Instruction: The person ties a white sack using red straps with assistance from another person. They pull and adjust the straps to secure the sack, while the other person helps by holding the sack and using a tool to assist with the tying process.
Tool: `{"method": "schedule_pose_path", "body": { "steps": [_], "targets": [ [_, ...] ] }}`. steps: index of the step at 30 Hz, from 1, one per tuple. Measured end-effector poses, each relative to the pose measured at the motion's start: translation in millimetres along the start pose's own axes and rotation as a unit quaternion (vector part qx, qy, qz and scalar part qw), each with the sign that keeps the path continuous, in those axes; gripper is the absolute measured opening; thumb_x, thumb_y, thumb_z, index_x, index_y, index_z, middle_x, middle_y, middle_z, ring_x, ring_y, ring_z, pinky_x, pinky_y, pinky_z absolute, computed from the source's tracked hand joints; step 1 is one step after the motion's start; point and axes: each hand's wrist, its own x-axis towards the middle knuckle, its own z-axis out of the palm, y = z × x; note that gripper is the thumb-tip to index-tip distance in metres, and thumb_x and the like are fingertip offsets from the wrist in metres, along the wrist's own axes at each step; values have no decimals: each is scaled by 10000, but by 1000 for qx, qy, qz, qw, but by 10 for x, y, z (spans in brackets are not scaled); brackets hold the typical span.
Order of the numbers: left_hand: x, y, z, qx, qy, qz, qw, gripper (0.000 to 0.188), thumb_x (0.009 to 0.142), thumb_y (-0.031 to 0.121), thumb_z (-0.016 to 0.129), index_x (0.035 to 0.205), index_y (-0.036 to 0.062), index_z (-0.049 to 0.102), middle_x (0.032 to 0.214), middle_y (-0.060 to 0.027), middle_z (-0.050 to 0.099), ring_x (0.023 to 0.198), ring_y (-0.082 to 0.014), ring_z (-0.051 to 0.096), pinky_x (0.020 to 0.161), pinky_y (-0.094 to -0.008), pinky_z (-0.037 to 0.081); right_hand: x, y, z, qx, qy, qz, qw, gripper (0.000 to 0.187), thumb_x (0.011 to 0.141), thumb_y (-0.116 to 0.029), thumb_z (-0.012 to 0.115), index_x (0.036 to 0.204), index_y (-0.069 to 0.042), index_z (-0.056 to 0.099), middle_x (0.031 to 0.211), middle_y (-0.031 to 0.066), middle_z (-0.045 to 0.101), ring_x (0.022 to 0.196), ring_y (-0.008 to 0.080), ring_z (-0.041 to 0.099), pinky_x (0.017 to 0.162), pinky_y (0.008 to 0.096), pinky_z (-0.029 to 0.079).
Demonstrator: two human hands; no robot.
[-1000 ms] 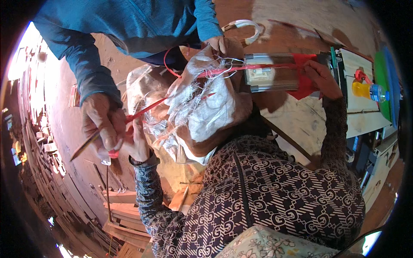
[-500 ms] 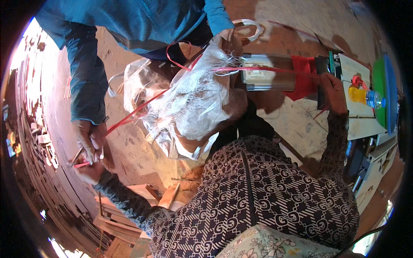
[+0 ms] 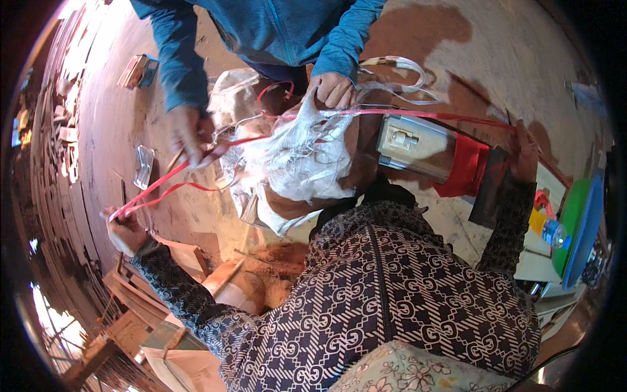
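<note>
A white woven plastic sack (image 3: 297, 160) with a frayed top stands in front of me. Red plastic string (image 3: 418, 114) runs across its gathered neck and stretches out to both sides. My left hand (image 3: 127, 232) is closed on the string's left end, far out from the sack. On the other side, my right hand (image 3: 524, 153) grips the other end of the string. A co-worker's hand (image 3: 334, 89) clutches the sack's neck. That person's other hand (image 3: 189, 134), blurred, is beside the sack near the string; whether it holds anything is unclear.
A metal-framed device with a red cloth (image 3: 462, 166) lies right of the sack. Further right are a green and blue round item (image 3: 578, 228) and a bottle (image 3: 554, 232). Wood pieces (image 3: 130, 294) are piled at lower left. A clear plastic object (image 3: 144, 166) lies on the floor.
The co-worker's hand has left my left hand and moved right toward the sack. Their other hand now grips the sack's neck in plain view. My right hand has shifted slightly outward and down.
</note>
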Motion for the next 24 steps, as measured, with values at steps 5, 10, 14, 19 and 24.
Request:
{"method": "schedule_pose_path", "body": {
  "steps": [5,10,14,19,24],
  "targets": [
    [-405,-165,-84,205,71,14,976,319,1005,310,550,830,48,600,617,-3,515,507,-120,505,490,-252,468,359,-326,288,134,52,126,982,229,955,-316,650,808,-140,651,611,-83,492,494,23,366,449,225,284],
    [-832,-91,-424,243,51,-29,968,321,990,273,567,812,10,614,623,-27,529,529,-138,547,474,-286,482,1164,236,-42,-165,85,21,982,314,935,-374,659,804,-92,702,642,-49,570,518,61,453,489,256,361],
    [-1194,-204,-754,329,133,-127,926,394,1028,337,492,912,-2,657,648,-92,662,520,-150,614,497,-236,465,1415,371,113,-401,131,-112,900,341,931,-362,660,877,-31,722,716,-14,615,650,66,534,594,236,415],
    [-1584,-304,-1444,538,-30,-304,786,399,994,374,537,1007,7,693,724,-105,708,600,-167,659,553,-279,502,1301,180,801,-397,31,-185,898,302,930,-315,650,895,-21,714,795,33,656,754,121,594,709,278,470],
    [-1765,-108,-271,877,-175,-108,434,573,774,458,742,1144,26,676,1007,-165,706,1000,-353,658,878,-390,512,475,-461,1857,-342,-176,-137,913,262,898,-265,657,848,-11,698,885,99,710,812,221,687,741,332,527]
  ]
}}
